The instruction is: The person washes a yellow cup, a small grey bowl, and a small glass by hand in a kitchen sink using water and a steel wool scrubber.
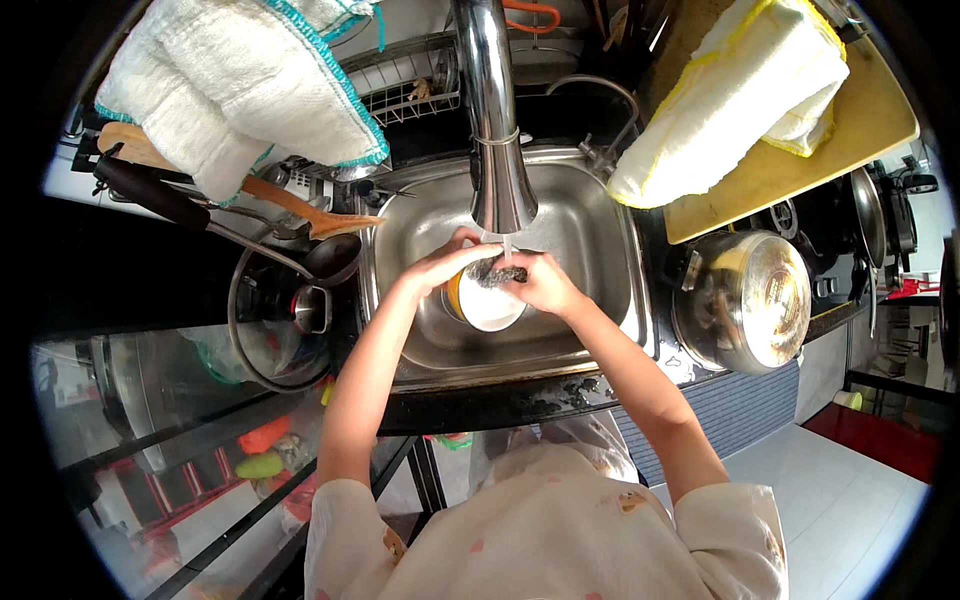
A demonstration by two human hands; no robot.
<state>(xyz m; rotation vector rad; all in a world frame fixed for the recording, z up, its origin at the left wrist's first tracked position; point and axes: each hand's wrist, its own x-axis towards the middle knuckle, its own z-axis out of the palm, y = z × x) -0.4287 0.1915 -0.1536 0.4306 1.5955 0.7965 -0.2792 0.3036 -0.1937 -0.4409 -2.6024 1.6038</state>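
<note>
Under the chrome faucet (504, 180), a thin stream of water runs down between my hands. My left hand (442, 264) holds the far left rim of a white bowl with a yellow outer side (491, 309), low over the steel sink (600, 300). My right hand (544, 281) grips a dark grey mesh scouring pad (496, 276) and presses it at the bowl's far side. The bowl's inside faces up and looks bright with light. Some of my fingertips are hidden behind the bowl and pad.
An upturned steel pot (772, 300) stands right of the sink. At left lie a glass lid (241, 330), a black ladle (337, 259) and a wooden spatula (322, 221). White cloths (247, 90) hang at upper left, another (720, 120) over a yellow board (862, 127).
</note>
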